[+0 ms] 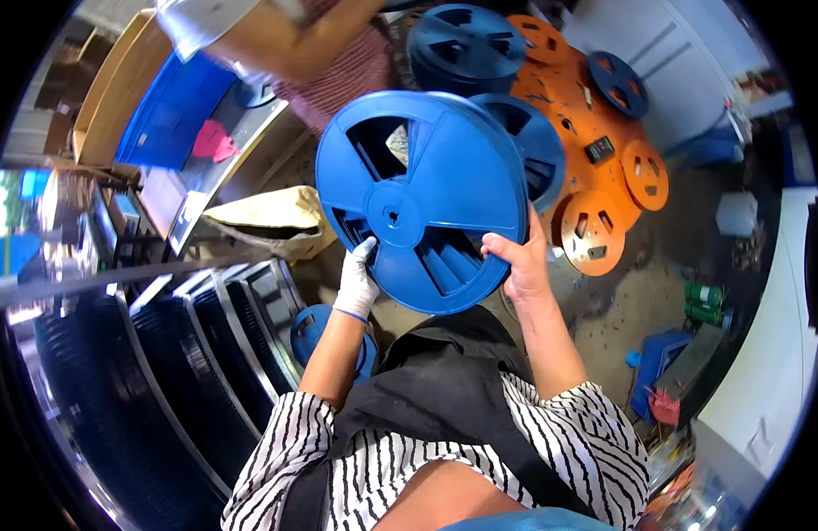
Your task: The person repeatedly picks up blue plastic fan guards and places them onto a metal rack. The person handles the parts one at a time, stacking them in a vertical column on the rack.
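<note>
A stack of blue plastic reels [462, 168], with cut-out windows and a small hub hole, is held up in front of my body. Gloved in white, my left hand [358, 281] grips its lower left side, the thumb hooked at a window. My bare right hand [520, 257] clasps the right rim, thumb on the front face and fingers behind. Just past the stack, another blue reel [528, 146] rests by an orange round table [559, 106]. Orange reels [593, 232] sit around that table's edge.
A metal rack [205, 354] with rows of dark blue reels stands at left. Another person's arm [294, 44] reaches in at the top. A pale sack [276, 217] lies beyond the rack. Blue reels [466, 44] are piled at the far side. A blue crate [657, 367] sits at right.
</note>
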`<state>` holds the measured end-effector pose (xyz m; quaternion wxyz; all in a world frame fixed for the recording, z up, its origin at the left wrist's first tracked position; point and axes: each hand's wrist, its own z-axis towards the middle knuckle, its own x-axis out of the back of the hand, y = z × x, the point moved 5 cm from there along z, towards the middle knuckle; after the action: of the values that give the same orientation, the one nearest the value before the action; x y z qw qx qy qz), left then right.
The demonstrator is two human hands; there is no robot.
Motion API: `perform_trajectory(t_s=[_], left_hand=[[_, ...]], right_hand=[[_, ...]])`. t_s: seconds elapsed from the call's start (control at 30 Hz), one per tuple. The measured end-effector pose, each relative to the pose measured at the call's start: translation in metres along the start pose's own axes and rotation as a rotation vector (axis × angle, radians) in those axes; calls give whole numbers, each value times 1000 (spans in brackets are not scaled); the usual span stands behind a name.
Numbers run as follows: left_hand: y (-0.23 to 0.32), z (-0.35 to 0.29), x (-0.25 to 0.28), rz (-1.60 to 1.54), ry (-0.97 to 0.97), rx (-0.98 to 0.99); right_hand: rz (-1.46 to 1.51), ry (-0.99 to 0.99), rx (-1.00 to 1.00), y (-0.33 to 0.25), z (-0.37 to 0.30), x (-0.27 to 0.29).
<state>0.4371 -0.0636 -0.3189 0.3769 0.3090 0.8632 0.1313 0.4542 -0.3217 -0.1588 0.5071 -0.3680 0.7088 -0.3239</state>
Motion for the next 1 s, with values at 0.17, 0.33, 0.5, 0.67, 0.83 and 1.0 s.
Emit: perform_trajectory(t_s=[0.17, 0.33, 0.5, 0.67, 0.83, 1.0], left_hand=[[22, -101, 143, 266, 536, -517], [37, -243, 72, 1023, 251, -916], [-6, -280, 116, -12, 71, -548], [-18, -351, 167, -496, 44, -655], [-68, -407, 223, -579, 25, -759], [-67, -468, 230, -903, 15, -936]], right_hand=[[-100, -261, -96, 55, -37, -91], [-296, -451, -160, 126, -94, -152], [-817, -972, 227, 169, -206, -197], [-963, -1449, 414, 191, -316, -207], [-904, -1700, 575, 180, -377, -202], [-627, -1979, 526, 174, -389, -181]])
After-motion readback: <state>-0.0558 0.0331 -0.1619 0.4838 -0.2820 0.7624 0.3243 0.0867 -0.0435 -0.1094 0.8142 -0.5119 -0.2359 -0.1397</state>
